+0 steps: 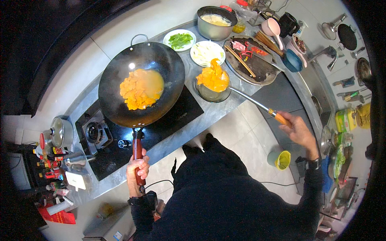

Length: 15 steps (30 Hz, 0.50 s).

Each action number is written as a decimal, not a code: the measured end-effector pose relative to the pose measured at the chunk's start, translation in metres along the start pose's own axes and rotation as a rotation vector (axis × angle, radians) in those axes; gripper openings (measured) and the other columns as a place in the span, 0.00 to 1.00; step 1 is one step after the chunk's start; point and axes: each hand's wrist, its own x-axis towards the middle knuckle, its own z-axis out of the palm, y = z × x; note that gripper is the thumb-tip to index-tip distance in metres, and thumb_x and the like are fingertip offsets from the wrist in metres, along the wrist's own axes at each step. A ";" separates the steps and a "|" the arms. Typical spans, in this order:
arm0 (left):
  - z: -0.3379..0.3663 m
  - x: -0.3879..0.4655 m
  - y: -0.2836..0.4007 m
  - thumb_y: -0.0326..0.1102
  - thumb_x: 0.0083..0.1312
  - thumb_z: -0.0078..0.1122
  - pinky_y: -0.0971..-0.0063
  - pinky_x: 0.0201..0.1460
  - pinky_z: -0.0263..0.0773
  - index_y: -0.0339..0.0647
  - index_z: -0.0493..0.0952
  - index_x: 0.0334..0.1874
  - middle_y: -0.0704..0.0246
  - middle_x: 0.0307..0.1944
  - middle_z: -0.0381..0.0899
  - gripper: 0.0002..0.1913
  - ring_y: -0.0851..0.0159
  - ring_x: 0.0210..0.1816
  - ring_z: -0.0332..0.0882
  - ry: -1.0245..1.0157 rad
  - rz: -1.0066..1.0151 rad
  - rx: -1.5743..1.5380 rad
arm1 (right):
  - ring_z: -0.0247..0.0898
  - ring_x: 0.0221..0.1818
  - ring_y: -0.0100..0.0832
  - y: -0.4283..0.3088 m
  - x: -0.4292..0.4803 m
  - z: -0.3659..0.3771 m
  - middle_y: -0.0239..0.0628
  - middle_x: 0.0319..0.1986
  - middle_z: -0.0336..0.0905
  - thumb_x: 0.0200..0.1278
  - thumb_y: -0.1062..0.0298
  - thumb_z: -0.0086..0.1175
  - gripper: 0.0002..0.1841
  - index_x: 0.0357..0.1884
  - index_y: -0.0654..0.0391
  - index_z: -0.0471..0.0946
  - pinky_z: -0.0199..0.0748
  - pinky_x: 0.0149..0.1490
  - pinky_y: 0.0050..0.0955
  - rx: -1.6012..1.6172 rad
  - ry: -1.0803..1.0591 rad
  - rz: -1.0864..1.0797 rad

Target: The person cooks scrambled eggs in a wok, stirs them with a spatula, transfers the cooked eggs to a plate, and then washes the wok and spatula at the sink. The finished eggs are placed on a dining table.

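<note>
My left hand (pixel 138 168) grips the red-brown wooden handle of a dark wok (pixel 169 99). Soft yellow-orange food pieces (pixel 135 87) lie in the wok with a little cloudy liquid and faint steam. Off to the right, my right hand (pixel 297 129) holds the wooden grip of a long metal cooking ladle or spatula (pixel 250 98). Its head is hidden under a heap of the same yellow-orange food (pixel 212 78). That heap is at a clear glass bowl (pixel 212 95) on the counter; whether it rests in the bowl or just above, I cannot tell.
The black gas hob (pixel 178 111) lies under the wok, with a bare burner (pixel 94 132) at left. Behind stand plates of chopped greens (pixel 180 40) and pale slices (pixel 207 53), a pot (pixel 215 28), and a round cutting board (pixel 253 66) with chopsticks and a cleaver. Bottles (pixel 51 164) crowd the left.
</note>
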 end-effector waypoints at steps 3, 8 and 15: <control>0.001 0.000 0.000 0.30 0.53 0.57 0.85 0.06 0.55 0.38 0.63 0.44 0.74 0.17 0.61 0.18 0.79 0.09 0.56 0.011 -0.003 0.018 | 0.74 0.43 0.49 0.013 0.002 0.034 0.50 0.45 0.75 0.52 0.72 0.57 0.23 0.53 0.57 0.71 0.72 0.49 0.37 -0.206 0.128 -0.013; 0.002 0.000 -0.002 0.30 0.54 0.56 0.85 0.06 0.55 0.39 0.63 0.46 0.74 0.17 0.61 0.18 0.79 0.09 0.56 0.016 -0.007 0.016 | 0.75 0.33 0.44 0.027 0.005 0.064 0.41 0.32 0.75 0.52 0.76 0.54 0.23 0.53 0.51 0.71 0.73 0.36 0.36 -0.451 0.297 0.039; 0.000 0.001 -0.003 0.29 0.54 0.57 0.85 0.06 0.55 0.39 0.63 0.46 0.74 0.17 0.61 0.18 0.79 0.09 0.56 0.007 -0.024 0.020 | 0.75 0.36 0.37 0.035 -0.005 0.050 0.41 0.36 0.76 0.52 0.79 0.53 0.25 0.55 0.52 0.71 0.73 0.40 0.31 -0.205 0.382 0.021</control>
